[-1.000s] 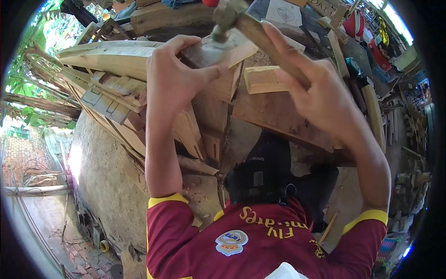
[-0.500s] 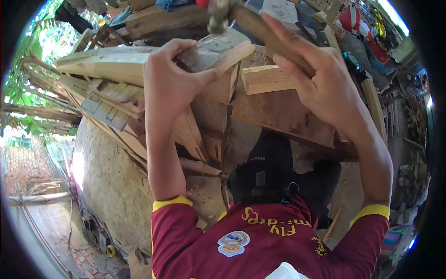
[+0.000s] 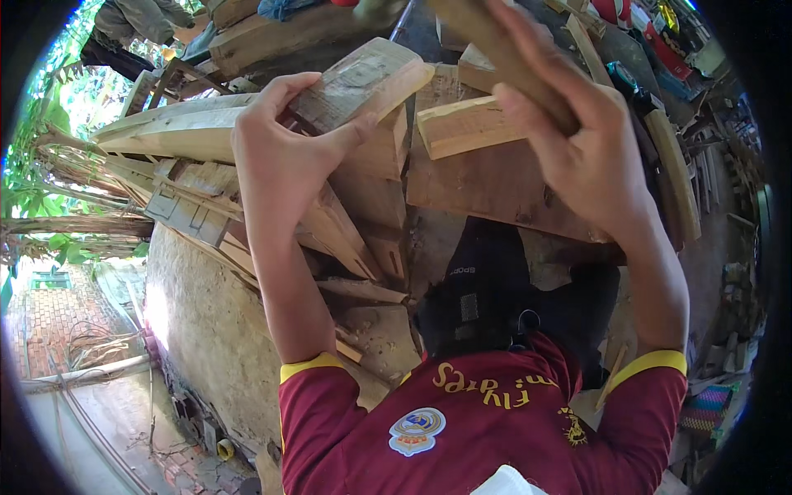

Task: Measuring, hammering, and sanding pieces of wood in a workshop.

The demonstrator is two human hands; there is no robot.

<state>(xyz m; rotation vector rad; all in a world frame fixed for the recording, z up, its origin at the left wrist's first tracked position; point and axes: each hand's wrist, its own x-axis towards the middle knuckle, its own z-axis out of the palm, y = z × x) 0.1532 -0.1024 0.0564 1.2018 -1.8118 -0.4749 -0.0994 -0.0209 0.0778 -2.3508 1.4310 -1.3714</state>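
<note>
The left grip (image 3: pixel 285 157) was clenched on a small grey wooden block (image 3: pixel 363 78), fingers curled over its near end and the thumb pressed along its lower side. The block sat tilted on top of a heap of wooden offcuts (image 3: pixel 363 214), touching the piece beneath it. The right grip (image 3: pixel 577 148) was wrapped around a wooden handle (image 3: pixel 495 45), raised above the heap; the handle ran up and left from the fist toward the top edge of the view, and its head was cut off there and could not be made out. Just below the right grip lay a pale short wooden bar (image 3: pixel 462 128), resting across a broad brown plank (image 3: pixel 495 190). To the left, a long pale shaped timber (image 3: pixel 173 132) stretched toward the edge of the heap. The pile rested on a rough rounded concrete mass (image 3: pixel 206 330). The person wore a maroon shirt with yellow sleeve trim (image 3: pixel 495 412). Another person (image 3: pixel 136 25) was partly visible at the upper left, well apart from the work.
</note>
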